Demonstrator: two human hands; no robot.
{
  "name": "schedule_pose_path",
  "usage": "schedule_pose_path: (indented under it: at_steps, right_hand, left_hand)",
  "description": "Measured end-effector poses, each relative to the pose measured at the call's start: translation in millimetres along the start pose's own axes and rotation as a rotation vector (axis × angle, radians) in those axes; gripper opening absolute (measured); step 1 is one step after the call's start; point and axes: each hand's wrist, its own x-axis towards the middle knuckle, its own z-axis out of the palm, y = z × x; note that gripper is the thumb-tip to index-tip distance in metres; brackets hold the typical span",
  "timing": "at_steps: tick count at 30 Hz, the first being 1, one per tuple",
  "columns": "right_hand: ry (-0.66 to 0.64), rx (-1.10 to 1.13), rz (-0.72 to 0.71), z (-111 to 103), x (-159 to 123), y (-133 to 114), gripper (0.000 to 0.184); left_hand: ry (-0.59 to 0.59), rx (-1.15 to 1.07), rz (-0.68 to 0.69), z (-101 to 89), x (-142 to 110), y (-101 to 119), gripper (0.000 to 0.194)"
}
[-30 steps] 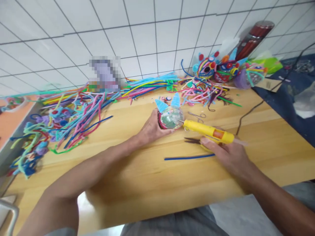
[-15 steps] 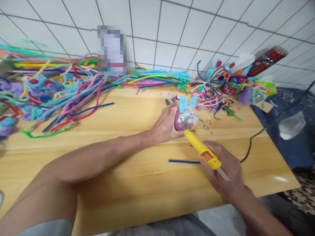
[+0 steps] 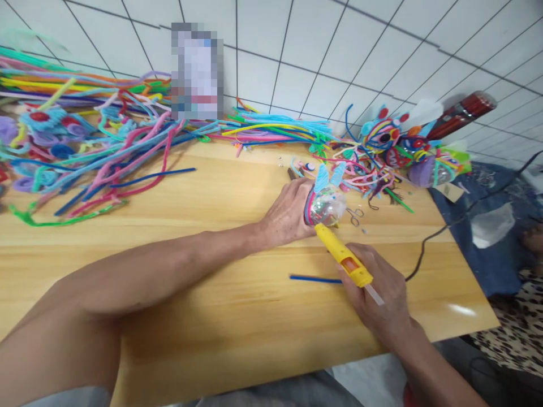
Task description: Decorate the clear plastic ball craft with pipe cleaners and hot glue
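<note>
My left hand (image 3: 287, 213) is wrapped round a clear glittery ball craft (image 3: 326, 204) with two light blue pipe-cleaner ears, holding it on the wooden table (image 3: 212, 226). My right hand (image 3: 377, 288) grips a yellow hot glue gun (image 3: 343, 255), whose nozzle touches the lower side of the ball. A glue stick pokes out of the gun's back end. A dark blue pipe cleaner (image 3: 314, 278) lies flat on the table just left of my right hand.
Heaps of coloured pipe cleaners (image 3: 97, 141) run along the tiled wall from left to middle. Finished ball crafts (image 3: 394, 141) and a red tube (image 3: 462, 110) sit at the far right. Small scissors (image 3: 355, 215) lie beside the ball. The glue gun's black cord (image 3: 428, 249) trails off the right edge.
The view shifted left and down. The glue gun swung from lying nearly level at the ball's right side to pointing up at its underside. My left hand keeps hold of the ball.
</note>
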Motion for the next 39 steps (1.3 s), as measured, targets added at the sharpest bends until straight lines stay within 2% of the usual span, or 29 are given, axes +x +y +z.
schedule_pose_path:
  at_steps: [18,33,36,39]
  right_hand:
    - [0.037,0.020,-0.028,0.2,3.2,1.7,0.021]
    - [0.061,0.026,-0.010,-3.0,3.5,2.3,0.017]
    - [0.056,0.095,0.045,-6.3,-3.1,3.3,0.018]
    - [0.090,0.234,0.249,-14.4,-16.5,16.4,0.020]
  left_hand:
    - [-0.006,-0.014,-0.015,-0.5,-0.6,-1.3,0.088]
    - [-0.027,-0.020,-0.033,-3.7,0.8,0.2,0.083]
    - [-0.024,-0.009,-0.036,-5.6,1.5,1.8,0.081]
    - [-0.034,0.015,-0.055,-8.7,1.0,3.9,0.082]
